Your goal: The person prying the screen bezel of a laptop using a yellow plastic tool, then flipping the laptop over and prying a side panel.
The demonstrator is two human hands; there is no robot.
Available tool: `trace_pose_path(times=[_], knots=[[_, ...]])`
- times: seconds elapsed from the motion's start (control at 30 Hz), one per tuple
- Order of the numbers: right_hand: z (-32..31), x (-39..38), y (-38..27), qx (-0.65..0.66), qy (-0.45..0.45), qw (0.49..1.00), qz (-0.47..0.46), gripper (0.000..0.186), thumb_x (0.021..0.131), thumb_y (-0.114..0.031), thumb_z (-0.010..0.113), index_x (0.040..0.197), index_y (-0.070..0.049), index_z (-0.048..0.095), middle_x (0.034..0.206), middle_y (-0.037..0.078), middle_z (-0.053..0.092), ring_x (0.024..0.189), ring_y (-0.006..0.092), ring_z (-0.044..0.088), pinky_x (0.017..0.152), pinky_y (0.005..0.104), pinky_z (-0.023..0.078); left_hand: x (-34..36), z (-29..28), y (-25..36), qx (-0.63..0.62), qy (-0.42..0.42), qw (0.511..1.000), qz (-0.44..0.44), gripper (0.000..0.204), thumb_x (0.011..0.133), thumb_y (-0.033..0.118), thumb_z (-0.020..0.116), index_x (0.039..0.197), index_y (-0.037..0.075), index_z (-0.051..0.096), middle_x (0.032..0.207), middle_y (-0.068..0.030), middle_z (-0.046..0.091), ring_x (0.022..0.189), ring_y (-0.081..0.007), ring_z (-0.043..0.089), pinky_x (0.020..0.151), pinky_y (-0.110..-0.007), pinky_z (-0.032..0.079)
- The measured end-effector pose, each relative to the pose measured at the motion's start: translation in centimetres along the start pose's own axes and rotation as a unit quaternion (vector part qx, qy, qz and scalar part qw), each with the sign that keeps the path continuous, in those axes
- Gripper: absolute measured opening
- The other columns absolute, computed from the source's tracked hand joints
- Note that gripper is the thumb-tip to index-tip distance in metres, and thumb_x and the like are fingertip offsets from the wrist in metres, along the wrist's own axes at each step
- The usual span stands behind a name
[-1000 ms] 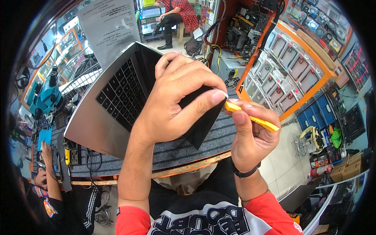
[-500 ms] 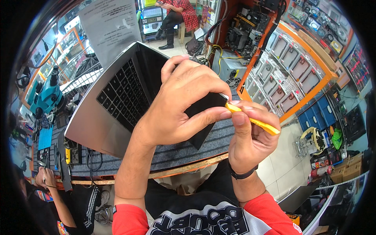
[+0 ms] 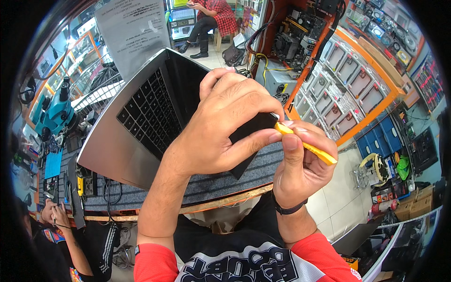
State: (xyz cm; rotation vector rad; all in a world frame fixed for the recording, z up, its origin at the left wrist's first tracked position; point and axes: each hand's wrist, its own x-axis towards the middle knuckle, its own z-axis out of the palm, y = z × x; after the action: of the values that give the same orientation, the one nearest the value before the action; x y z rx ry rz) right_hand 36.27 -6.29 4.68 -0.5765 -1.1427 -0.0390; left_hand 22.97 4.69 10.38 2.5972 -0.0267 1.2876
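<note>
An open silver laptop [image 3: 110,145] stands tilted on its edge on the mat, its black keyboard facing me and its dark screen [image 3: 253,126] turned to the right. My left hand [image 3: 225,120] is wrapped over the screen's edge, with thumb and fingers closing near one corner. Between the thumb and fingers of my right hand [image 3: 300,171] is a yellow pry tool [image 3: 315,152]. The tool's tip meets the screen's corner beside my left thumb; exactly how far it reaches in is hidden by my fingers.
The grey striped mat [image 3: 206,188] covers the bench. A teal microscope [image 3: 58,110] and a yellow-handled tool [image 3: 80,186] are at left. A co-worker's hands [image 3: 55,214] are at the bench's lower left. Orange-framed shelving [image 3: 376,75] stands right; another person sits at the back.
Both hands and the pry tool have shifted very slightly to the right along with the screen's corner. The grips look the same. The co-worker's hands at left have moved a little.
</note>
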Motion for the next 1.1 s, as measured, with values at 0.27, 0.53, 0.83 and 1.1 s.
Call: trace_pose_path(times=[0.27, 0.53, 0.83, 1.1], knots=[[-0.1, 0.2, -0.7, -0.028, -0.007, 0.999, 0.018, 0.023, 0.095, 0.011, 0.071, 0.114, 0.003, 0.061, 0.113, 0.020, 0.069, 0.104, 0.0238, 0.071, 0.092, 0.0331, 0.060, 0.3, 0.6, 0.0, 0.025, 0.036, 0.999, 0.023, 0.029, 0.079, 0.016, 0.083, 0.104, 0.012, 0.070, 0.101, -0.0014, 0.068, 0.099, -0.0253, 0.061, 0.103, -0.044, 0.036], [0.1, 0.3, -0.5, -0.030, 0.005, 0.999, 0.024, 0.020, 0.097, 0.006, 0.070, 0.114, 0.001, 0.060, 0.111, 0.021, 0.069, 0.099, 0.0224, 0.071, 0.085, 0.0332, 0.061, 0.2, 0.2, -0.2, 0.005, 0.024, 0.999, 0.028, 0.034, 0.076, 0.026, 0.069, 0.104, 0.008, 0.069, 0.100, -0.0086, 0.067, 0.098, -0.0285, 0.059, 0.100, -0.043, 0.036], [0.3, -0.2, -0.1, -0.034, 0.021, 0.999, 0.031, 0.018, 0.100, -0.004, 0.071, 0.113, -0.002, 0.059, 0.109, 0.020, 0.070, 0.093, 0.0224, 0.072, 0.075, 0.0349, 0.064, 0.3, 0.3, -0.4, 0.000, 0.028, 0.999, 0.035, 0.043, 0.075, 0.034, 0.059, 0.105, 0.005, 0.070, 0.100, -0.0127, 0.066, 0.097, -0.0310, 0.057, 0.100, -0.044, 0.035], [0.1, -0.8, 0.2, -0.036, 0.018, 0.999, 0.028, 0.018, 0.101, -0.004, 0.070, 0.113, -0.002, 0.059, 0.109, 0.020, 0.070, 0.094, 0.0223, 0.072, 0.076, 0.0353, 0.064, 0.2, 0.3, -0.3, 0.003, 0.029, 0.999, 0.034, 0.044, 0.075, 0.035, 0.059, 0.105, 0.005, 0.070, 0.100, -0.0129, 0.066, 0.097, -0.0310, 0.058, 0.099, -0.044, 0.035]])
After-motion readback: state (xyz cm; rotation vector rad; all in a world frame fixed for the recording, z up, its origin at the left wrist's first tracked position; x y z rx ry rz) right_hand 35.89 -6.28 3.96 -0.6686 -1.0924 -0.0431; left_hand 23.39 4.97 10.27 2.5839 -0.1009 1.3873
